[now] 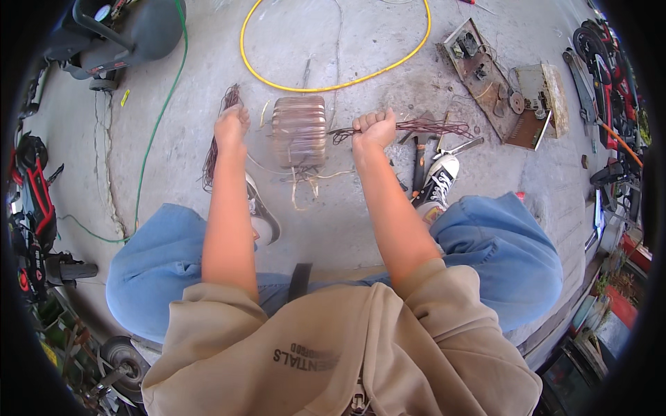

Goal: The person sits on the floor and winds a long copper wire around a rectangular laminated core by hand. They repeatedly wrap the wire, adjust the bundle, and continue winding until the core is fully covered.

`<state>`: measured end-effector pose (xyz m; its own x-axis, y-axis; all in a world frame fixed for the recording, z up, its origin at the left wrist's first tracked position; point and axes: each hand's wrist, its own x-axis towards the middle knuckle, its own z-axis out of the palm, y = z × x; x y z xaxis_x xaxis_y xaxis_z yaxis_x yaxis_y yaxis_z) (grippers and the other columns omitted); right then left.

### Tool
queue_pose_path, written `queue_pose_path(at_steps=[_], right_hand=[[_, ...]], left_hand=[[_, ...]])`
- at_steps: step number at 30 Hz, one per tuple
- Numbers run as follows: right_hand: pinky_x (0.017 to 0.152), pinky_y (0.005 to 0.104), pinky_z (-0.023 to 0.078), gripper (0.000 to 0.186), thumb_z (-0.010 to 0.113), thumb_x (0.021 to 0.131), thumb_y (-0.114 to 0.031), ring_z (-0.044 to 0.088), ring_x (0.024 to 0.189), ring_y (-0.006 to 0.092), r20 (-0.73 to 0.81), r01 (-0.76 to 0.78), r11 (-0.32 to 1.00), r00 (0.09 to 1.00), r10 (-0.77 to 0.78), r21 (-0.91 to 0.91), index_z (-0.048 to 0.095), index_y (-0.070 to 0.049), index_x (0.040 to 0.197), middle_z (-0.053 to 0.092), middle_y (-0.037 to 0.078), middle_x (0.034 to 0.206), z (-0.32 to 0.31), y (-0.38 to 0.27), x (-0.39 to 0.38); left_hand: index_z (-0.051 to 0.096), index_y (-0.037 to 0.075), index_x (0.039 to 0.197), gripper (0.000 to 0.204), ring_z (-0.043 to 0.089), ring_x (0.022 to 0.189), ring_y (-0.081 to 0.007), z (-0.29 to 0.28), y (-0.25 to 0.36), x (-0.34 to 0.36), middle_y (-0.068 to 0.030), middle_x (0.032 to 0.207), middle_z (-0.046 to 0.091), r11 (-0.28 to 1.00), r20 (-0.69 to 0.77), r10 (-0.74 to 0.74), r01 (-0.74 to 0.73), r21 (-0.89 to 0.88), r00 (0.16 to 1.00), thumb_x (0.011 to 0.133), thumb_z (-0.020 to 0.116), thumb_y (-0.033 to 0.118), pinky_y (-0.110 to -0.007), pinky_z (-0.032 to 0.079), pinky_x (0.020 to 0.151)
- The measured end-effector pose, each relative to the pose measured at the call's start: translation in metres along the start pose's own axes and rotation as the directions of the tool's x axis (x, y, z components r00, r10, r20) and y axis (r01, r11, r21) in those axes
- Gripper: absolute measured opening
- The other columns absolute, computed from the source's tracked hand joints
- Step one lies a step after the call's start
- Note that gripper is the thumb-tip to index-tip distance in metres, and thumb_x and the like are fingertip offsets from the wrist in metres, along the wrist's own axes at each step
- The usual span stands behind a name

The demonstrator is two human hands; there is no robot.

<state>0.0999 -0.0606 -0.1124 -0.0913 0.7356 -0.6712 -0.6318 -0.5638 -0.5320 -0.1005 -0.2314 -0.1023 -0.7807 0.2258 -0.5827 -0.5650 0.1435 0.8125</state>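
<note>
My left hand [232, 126] is closed in a fist around a bundle of thin dark reddish-brown wire [210, 165], whose strands stick out above and below it. My right hand [375, 129], also closed, grips a second bundle of the same wire [436, 126] that stretches out to both sides of the fist. On the concrete between my hands is a ribbed, copper-brown wound coil block [298, 126], slightly blurred. Pale leads [297, 187] trail from its near end. Both hands are apart from the block.
An orange-and-black-handled tool [419, 166] and a metal hand tool [463, 146] lie by my right shoe. Beyond are an opened metal housing [483, 87], a yellow hose [333, 89], a green hose [166, 104] and a black tank machine [149, 35]. Red-and-black wheeled machines [43, 208] line the sides.
</note>
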Motion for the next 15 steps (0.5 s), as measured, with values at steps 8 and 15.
queue_pose_path(at_steps=[8, 15], right_hand=[[0.056, 0.0362, 0.038, 0.044, 0.038, 0.101, -0.032, 0.036, 0.052, 0.0183, -0.01, -0.267, 0.948, 0.962, 0.273, 0.174, 0.03, -0.015, 0.061, 0.032, 0.001, 0.055, -0.024, 0.063, 0.016], [0.055, 0.0273, 0.037, 0.027, 0.062, 0.093, -0.035, 0.048, 0.064, 0.0134, 0.084, -0.33, 0.868, 0.919, 0.385, -0.371, 0.055, -0.014, 0.079, 0.057, 0.002, 0.076, -0.058, 0.025, 0.022]], left_hand=[[0.057, -0.001, 0.121, 0.029, 0.06, 0.106, -0.0193, -0.013, -0.087, -0.007, -0.01, 0.117, 0.063, 0.95, 0.565, -0.28, 0.309, 0.048, 0.776, 0.095, 0.053, 0.01, -0.035, 0.048, 0.094], [0.057, 0.001, 0.122, 0.029, 0.061, 0.101, -0.0162, -0.014, -0.103, 0.003, -0.0063, 0.115, 0.065, 0.98, 0.481, -0.192, 0.137, 0.147, 0.855, 0.097, 0.055, 0.015, -0.032, 0.05, 0.089]])
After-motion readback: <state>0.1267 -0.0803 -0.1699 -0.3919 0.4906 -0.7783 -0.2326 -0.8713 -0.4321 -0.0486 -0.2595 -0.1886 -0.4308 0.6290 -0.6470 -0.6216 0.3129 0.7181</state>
